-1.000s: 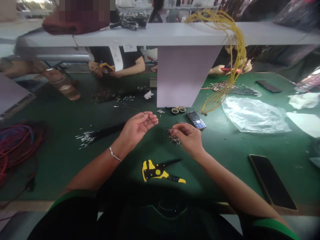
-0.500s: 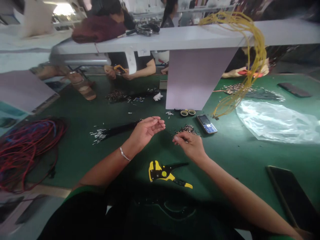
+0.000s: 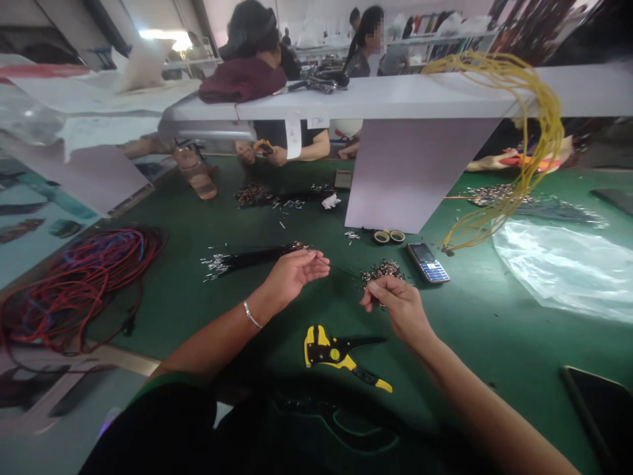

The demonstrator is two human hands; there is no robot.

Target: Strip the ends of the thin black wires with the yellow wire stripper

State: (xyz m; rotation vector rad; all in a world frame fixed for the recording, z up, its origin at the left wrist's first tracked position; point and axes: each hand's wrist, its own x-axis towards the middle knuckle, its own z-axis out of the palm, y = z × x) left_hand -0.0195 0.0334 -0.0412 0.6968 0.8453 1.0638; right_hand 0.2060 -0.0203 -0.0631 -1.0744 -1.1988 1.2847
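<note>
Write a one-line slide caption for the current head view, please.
A thin dark wire runs between left hand and right hand above a green table, beyond a yellow-and-black tool.

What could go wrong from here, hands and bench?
- Slip: the thin dark wire spans from the left hand to the right hand; a loose pinch might drop it.
- Scatter: the right hand is right by the pile of small wire pieces and could brush some toward the keypad phone.
- Bump: the yellow-and-black wire stripper lies between the forearms; one might knock it.
</note>
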